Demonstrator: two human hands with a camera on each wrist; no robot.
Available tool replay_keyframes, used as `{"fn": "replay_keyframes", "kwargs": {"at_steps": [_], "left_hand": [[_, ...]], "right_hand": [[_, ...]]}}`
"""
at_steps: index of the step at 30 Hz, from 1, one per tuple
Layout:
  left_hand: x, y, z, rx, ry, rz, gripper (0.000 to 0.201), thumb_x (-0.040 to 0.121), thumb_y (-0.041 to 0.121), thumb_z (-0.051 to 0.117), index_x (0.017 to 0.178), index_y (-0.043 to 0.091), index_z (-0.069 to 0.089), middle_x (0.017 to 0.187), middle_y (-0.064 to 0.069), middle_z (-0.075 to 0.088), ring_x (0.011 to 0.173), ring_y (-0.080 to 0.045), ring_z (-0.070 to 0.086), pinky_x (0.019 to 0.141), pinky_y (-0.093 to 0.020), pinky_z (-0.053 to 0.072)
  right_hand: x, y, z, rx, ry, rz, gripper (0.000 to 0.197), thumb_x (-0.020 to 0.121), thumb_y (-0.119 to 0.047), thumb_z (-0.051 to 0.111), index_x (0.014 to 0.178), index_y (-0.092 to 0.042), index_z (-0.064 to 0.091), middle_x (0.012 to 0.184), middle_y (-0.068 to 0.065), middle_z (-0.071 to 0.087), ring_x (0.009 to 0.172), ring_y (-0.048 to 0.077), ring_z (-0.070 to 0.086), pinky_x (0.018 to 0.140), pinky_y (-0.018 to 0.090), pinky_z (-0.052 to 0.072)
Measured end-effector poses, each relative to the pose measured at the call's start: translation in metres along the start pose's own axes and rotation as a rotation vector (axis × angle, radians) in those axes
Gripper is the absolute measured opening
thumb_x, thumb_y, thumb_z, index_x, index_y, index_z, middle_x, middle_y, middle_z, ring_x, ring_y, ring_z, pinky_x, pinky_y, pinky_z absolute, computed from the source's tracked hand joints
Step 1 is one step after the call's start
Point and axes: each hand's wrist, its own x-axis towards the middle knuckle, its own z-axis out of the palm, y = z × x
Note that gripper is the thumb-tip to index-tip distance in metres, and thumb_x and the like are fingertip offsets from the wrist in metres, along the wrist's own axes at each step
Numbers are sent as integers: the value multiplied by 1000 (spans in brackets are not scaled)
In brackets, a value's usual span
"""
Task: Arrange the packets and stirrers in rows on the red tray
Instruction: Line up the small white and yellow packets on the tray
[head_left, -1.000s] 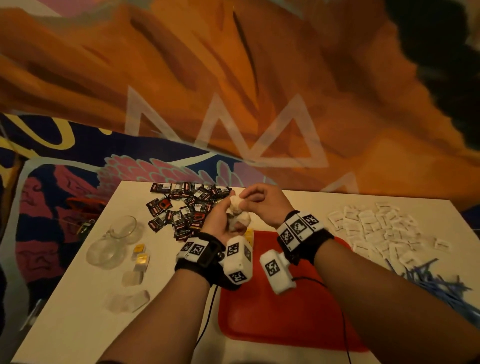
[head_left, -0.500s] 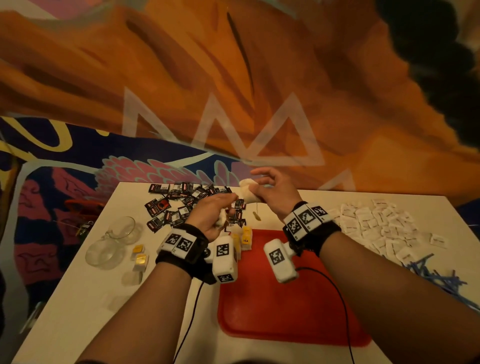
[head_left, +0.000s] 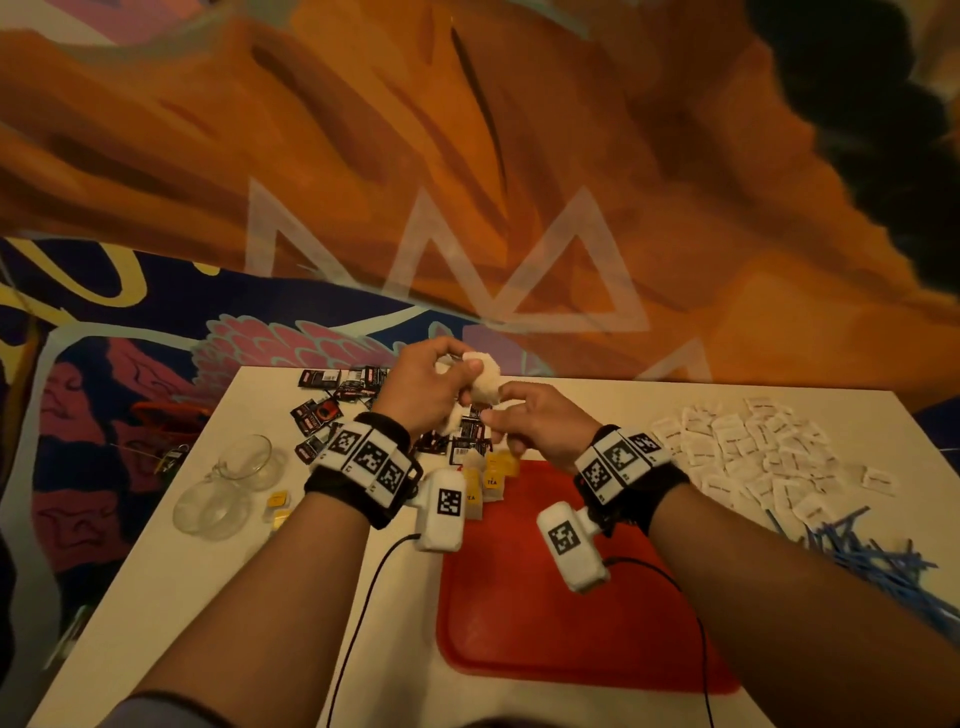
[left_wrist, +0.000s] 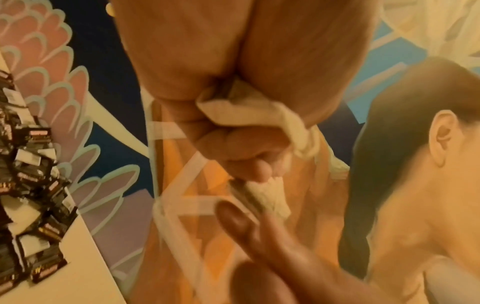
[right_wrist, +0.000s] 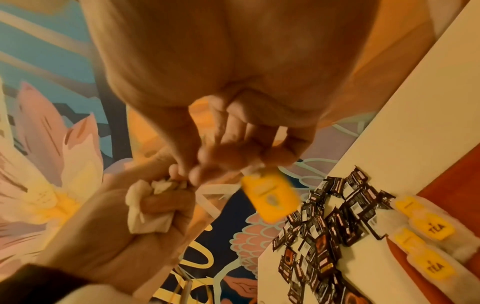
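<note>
Left hand, fingers curled, grips a bunch of soft, crumpled white tea bags above the table's far edge. Right hand, just beside it, pinches one bag's string end, its flat yellow paper tag dangling. Red tray, smooth plastic with rounded corners, lies near centre, four yellow-tagged tea bags at its far-left corner. Glossy black packets are heaped far left, flat white packets far right, thin blue stirrers right. Two clear glass cups stand left; contents cannot be told.
</note>
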Motion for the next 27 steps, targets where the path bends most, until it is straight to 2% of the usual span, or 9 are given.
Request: {"fn": "replay_keyframes", "kwargs": {"at_steps": [3,6,7,10,13,17,21,24,27], "left_hand": [[-3,4,-15,170,-87,3,13,97,23,61,109,19,67,75,-4,66,55,-19,58,42,-23,42],[-4,5,-25,382,-272,-25,14,95,26,64,108,25,69,88,0,70,53,-4,60,44,-17,42],[-5,6,-27,428,-340,-29,16,94,27,65,110,25,70,90,-1,71,53,-3,61,45,-18,45],[-6,6,-26,529,-481,-37,16,93,32,66,107,28,72,93,-2,74,64,-19,66,56,-31,52],[-7,7,-24,545,-515,-59,15,94,32,65,104,26,72,89,-9,74,55,-16,56,45,-23,43],[-6,9,-24,461,-513,-47,13,96,31,64,102,23,72,83,-11,72,48,-12,49,41,-21,36],[-5,7,-24,396,-528,-55,13,99,28,59,99,22,70,84,-9,73,64,-25,59,52,-30,45],[-6,6,-22,386,-568,-66,9,97,26,62,96,24,71,82,-9,73,70,-29,59,64,-40,46],[-9,9,-21,410,-614,-75,7,94,28,66,95,27,72,76,-1,71,68,-27,55,60,-36,44]], "right_hand": [[-3,-3,-18,-187,68,-40,9,94,-19,62,88,-16,68,58,-4,57,42,8,36,38,20,27],[-6,-15,-37,-401,163,-140,12,94,-23,63,84,-22,70,57,-7,59,45,10,43,44,23,36],[-5,-18,-42,-526,185,-181,13,93,-25,64,81,-25,68,59,-7,60,49,11,47,50,25,40],[-3,-27,-54,-910,188,-230,12,92,-32,65,81,-29,67,71,-6,64,68,13,56,58,21,38],[-5,-31,-62,-1147,198,-280,17,94,-35,61,94,-23,73,87,-8,65,83,12,55,66,22,33],[-6,-30,-68,-1130,234,-288,22,98,-25,55,107,-16,73,109,-3,70,99,13,57,81,24,37],[-5,-26,-71,-968,359,-270,21,97,-20,57,112,-18,72,115,2,70,107,20,60,89,23,41],[-2,-23,-72,-945,390,-286,21,97,-18,57,112,-23,70,110,0,71,101,18,63,89,27,47],[-2,-22,-72,-903,455,-308,20,95,-17,59,111,-23,70,102,-2,72,91,13,63,84,25,49]]}}
